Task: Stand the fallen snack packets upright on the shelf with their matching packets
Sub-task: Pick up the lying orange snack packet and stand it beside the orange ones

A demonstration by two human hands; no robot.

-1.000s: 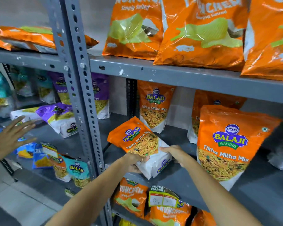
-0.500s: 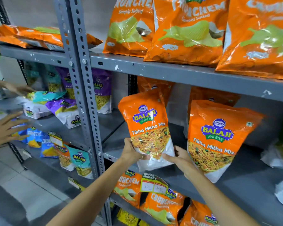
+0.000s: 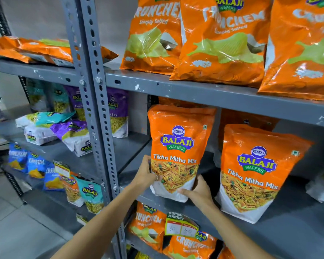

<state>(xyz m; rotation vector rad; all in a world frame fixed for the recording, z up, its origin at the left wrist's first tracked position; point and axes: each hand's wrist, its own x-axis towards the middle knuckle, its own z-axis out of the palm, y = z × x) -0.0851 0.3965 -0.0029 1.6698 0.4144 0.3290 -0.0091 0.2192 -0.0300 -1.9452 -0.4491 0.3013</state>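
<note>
An orange Tikha Mitha Mix packet [image 3: 178,143] stands upright on the grey middle shelf [image 3: 288,232]. My left hand [image 3: 145,172] grips its lower left edge. My right hand [image 3: 199,191] holds its white bottom right corner. A matching orange packet [image 3: 254,171] stands upright just to the right, and more orange packets stand behind both. On the left bay, teal, white and purple packets [image 3: 64,128] lie fallen in a heap.
Large orange Crunchem bags [image 3: 219,40] fill the top shelf. A perforated grey upright post [image 3: 94,109] divides the bays. Blue and teal packets [image 3: 51,176] sit on the lower left shelf. A supermarket price tag [image 3: 180,225] hangs below the middle shelf edge.
The tilted orange packet has been lifted and turned upright, then set further back on the shelf beside its match. Another person's hands at the left have left the view.
</note>
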